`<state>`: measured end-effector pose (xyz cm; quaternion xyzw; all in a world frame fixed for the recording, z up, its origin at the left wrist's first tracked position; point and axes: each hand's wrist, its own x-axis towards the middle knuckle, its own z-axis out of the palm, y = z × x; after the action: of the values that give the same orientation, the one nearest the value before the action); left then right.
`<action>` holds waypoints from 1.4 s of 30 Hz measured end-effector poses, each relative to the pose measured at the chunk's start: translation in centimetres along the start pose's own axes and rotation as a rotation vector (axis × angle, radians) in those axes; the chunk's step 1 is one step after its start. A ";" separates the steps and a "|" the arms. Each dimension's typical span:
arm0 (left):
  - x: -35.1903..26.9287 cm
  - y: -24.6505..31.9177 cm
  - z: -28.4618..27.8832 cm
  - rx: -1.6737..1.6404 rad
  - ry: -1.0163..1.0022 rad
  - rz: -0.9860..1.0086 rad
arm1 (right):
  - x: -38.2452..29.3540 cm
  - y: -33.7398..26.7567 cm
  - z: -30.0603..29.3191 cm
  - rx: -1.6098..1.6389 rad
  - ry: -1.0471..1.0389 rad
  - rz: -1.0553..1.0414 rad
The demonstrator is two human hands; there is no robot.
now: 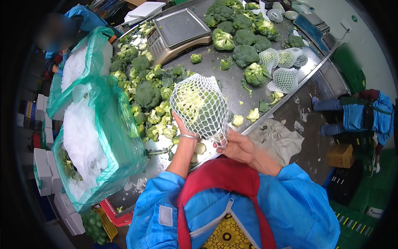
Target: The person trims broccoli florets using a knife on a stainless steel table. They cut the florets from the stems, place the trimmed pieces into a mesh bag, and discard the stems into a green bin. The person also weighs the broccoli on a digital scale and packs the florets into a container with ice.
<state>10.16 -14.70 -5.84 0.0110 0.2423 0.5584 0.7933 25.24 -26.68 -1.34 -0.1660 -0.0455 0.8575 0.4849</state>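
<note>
A broccoli head (205,96) in a white foam net sleeve (214,112) is held up in front of me, its pale cut stems facing upward. My left hand (182,125) supports it from below and the left side, mostly hidden behind the net; a metal bangle circles that wrist. At the near end, the fingers of my right hand (237,145) pinch the gathered edge of the sleeve. Under and left of my hands, loose broccoli trimmings (158,123) cover the steel table (202,67). A cut stem piece (201,148) lies by my left wrist.
A weighing scale (183,31) stands at the back, beside piled broccoli heads (245,56). Empty-looking foam nets (284,80) lie right. Ice-filled boxes lined with green plastic (121,124) flank the left. One person (84,18) works back left, another (367,112) at right.
</note>
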 end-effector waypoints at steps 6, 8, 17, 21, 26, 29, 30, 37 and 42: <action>0.0 -0.8 1.2 -0.025 -0.076 -0.048 | 0.4 0.8 -3.7 -0.239 0.019 -0.044; 0.0 -1.6 2.1 -0.060 -0.120 -0.085 | 1.0 -0.3 -4.8 -0.300 0.082 -0.123; 1.8 -1.4 4.5 0.056 -0.115 -0.259 | 1.4 -7.5 -1.2 -0.335 -0.031 -0.262; 3.7 -2.5 3.0 0.217 -0.124 -0.179 | 4.0 -6.9 -3.2 -0.530 0.249 -0.385; 6.5 -3.6 -1.6 0.731 0.151 0.169 | 5.6 -7.3 -7.9 -0.216 0.436 -0.378; 6.9 -3.9 -5.2 0.989 0.150 0.126 | 6.2 -7.6 -12.2 -0.163 0.534 -0.224; 5.9 -3.8 -4.2 1.049 0.137 0.127 | 6.6 -7.6 -11.4 -0.077 0.654 -0.252; 4.9 -2.8 1.6 1.808 -0.424 0.882 | 5.6 -8.6 -12.6 -0.153 0.726 -0.244; 8.1 -2.7 0.8 1.791 -0.564 0.656 | 4.9 -8.5 -9.7 -0.294 0.706 -0.343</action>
<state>14.96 -8.34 -8.94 0.8047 0.3619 0.3381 0.3274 33.06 -18.87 -9.63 -0.5070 -0.0254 0.6392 0.5777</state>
